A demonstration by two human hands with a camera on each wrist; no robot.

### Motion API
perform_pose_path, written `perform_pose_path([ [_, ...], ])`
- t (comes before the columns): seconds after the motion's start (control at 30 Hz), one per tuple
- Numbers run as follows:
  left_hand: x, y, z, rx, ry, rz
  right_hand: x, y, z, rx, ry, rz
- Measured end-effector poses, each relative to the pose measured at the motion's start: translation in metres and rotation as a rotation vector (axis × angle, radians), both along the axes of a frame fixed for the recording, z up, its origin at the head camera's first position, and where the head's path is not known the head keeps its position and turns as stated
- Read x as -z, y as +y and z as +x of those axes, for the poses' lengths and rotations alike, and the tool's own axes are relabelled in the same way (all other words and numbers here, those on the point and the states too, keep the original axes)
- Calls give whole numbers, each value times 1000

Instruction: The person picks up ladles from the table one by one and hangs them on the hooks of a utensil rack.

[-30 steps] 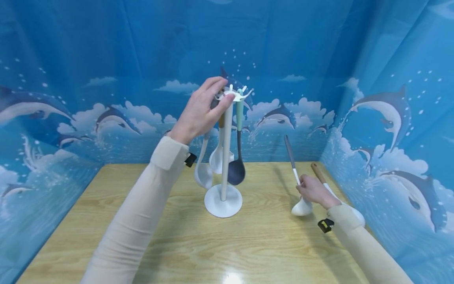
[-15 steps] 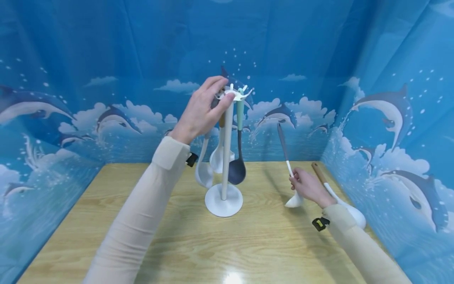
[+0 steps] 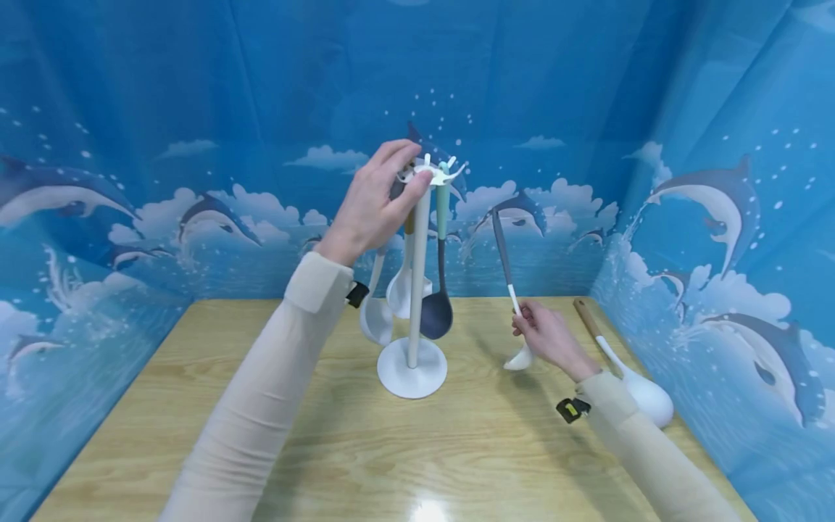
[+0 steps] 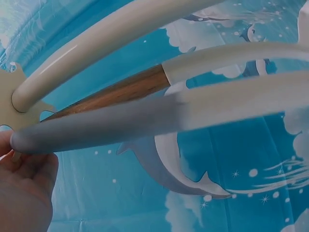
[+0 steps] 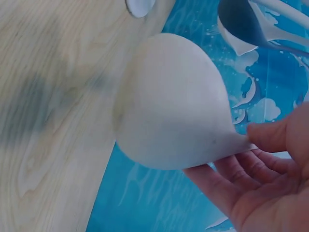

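My left hand (image 3: 372,199) grips the hooked top of a white utensil rack (image 3: 420,275) in the head view. From the rack hang a dark ladle (image 3: 435,315) with a mint handle, a white ladle (image 3: 376,319), and a white utensil (image 3: 399,290) with a wooden handle. A grey handle (image 4: 96,128) runs close by the left fingertips in the left wrist view. Right of the rack, my right hand (image 3: 548,333) pinches a white ladle (image 5: 174,106) low on its neck, above the table. Its grey handle end points up; its bowl is lowest.
Another white ladle (image 3: 647,397) with a wooden handle lies at the right edge of the wooden table (image 3: 404,449), beside the right forearm. Blue dolphin-print curtains (image 3: 313,87) stand behind and at both sides.
My right hand has carried the white ladle leftward toward the rack and slightly up, off the table. The left hand has stayed on the rack's top.
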State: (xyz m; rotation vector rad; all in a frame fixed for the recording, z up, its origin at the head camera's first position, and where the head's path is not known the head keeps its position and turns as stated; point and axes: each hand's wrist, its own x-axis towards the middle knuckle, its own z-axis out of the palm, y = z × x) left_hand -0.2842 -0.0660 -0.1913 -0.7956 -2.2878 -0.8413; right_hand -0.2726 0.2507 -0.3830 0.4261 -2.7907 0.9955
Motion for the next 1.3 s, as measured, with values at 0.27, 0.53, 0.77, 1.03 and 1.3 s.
perform_pose_path([
  [0.27,0,1,0,-8,-6,19,-9,-17,3,25,65,-84],
  [0.53,0,2,1,-4,-11,19,-15,-28,6,27,88,-138],
  [0.77,0,2,1,-8,-14,22,-20,-32,9,23,131,-197],
  [1.03,1,2,1,-4,-14,30,-25,-36,11,17,229,-241],
  [1.3,1,3,1,-3,-13,34,-33,-43,13,-6,335,-230],
])
